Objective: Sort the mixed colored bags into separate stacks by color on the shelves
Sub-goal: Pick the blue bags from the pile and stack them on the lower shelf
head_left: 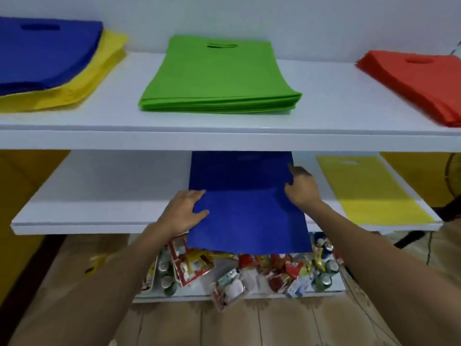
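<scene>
The left hand point(185, 211) is gripping the left edge of a blue bag point(245, 213), thumb lying on top of the cloth; the right hand point(303, 187) is pinching the bag's right edge further back, fingers curled tight on it; between them the bag is lying flat on the lower shelf point(99, 196), its far end reaching in under the shelf above and its near end hanging out over the front lip; just to the right on the same shelf a single yellow bag point(366, 191) is lying flat, apart from the blue one; up on the upper shelf point(99, 116) a green stack point(219, 78) is sitting in the middle, a red stack point(419, 81) at the right end, and at the left a blue pile point(42, 53) is resting on a yellow pile point(82, 88); below the hands, packets and cans point(249, 270) are crowding a low board above the wooden floor point(224, 325).
</scene>
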Motion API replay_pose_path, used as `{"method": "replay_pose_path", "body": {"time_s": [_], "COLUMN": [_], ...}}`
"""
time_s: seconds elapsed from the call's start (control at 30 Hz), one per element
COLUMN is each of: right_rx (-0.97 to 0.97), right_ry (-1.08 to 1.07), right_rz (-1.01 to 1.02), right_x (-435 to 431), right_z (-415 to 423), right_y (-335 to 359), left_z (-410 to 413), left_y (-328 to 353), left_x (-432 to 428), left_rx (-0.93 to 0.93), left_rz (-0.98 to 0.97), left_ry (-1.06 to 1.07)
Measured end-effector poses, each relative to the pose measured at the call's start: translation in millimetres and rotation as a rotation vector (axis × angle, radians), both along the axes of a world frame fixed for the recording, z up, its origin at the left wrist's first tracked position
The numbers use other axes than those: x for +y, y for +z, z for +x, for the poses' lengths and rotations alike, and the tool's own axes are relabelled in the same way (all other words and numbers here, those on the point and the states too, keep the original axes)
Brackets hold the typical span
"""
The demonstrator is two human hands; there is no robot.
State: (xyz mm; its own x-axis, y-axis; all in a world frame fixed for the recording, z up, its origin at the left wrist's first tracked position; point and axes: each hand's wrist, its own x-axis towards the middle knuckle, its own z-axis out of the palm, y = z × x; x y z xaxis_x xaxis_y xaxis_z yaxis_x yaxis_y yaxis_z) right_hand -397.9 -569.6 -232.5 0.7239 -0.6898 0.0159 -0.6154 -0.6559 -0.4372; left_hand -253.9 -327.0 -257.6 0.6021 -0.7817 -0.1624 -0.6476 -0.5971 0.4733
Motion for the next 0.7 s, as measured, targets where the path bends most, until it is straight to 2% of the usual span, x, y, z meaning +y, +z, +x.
{"method": "replay_pose_path", "body": {"time_s": [0.13,0.23,0.37,0.57,0.7], "right_rx": [0.022,0.107,0.101,0.194,0.153], "right_ry": [0.023,0.044,0.042,0.011,-0.050], "right_rz": [0.039,-0.017,-0.052,-0.070,-0.078], "right_x": [-12.4,-14.4,-17.9,-27.3,-27.9], "right_z": [37.2,62.3,86.3,102.3,103.1], "right_y": [-28.7,-47.4,-78.0,-123.8,-129.6], "left_z": [25.1,41.6,59.2,68.9,69.0], "left_y": [-29.9,-46.5,-69.8,-101.1,-105.0], "left_x": [-5.7,-9.0,-17.2,-35.2,-42.2], "left_rx": [0.027,-0.009,-0.059,-0.237,-0.130], "left_rz": [-0.011,-0.041,-0.052,0.031,-0.039], "left_ry": [0.044,0.102,0.144,0.236,0.316]}}
